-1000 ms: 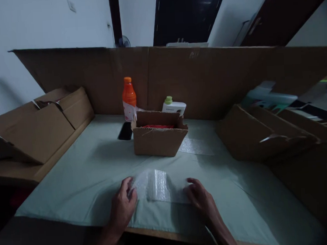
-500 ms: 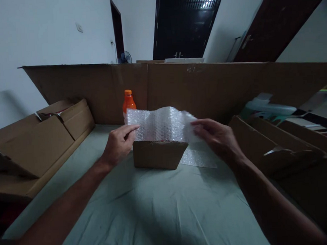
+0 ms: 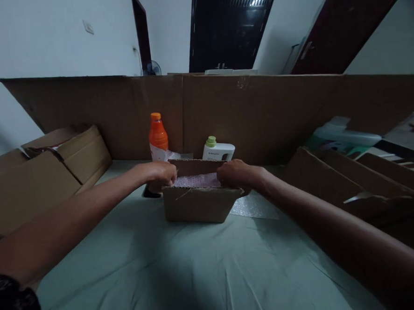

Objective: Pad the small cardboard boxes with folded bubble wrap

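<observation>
A small open cardboard box [image 3: 196, 206] stands on the pale green cloth, in the middle of the head view. Bubble wrap [image 3: 199, 180] lies inside, just below the rim, and what is under it is hidden. My left hand [image 3: 162, 172] is closed at the box's left end, its fingertips down at the edge of the wrap. At the right end my right hand [image 3: 233, 172] is also closed, knuckles up, pinching the wrap's other side. Another bubble wrap sheet [image 3: 255, 206] lies flat on the cloth beside the box, to the right.
Behind the box stand an orange bottle [image 3: 158, 135] and a white bottle [image 3: 219, 151] with a green cap. A tall cardboard panel [image 3: 260, 109] closes off the back. Larger cardboard boxes flank the cloth, one at the left [image 3: 36, 184] and one at the right [image 3: 321, 180].
The bubble wrap has gone from upright above the box down into it. Both hands have moved inward and their fingers have curled. The white bottle behind has come into sight.
</observation>
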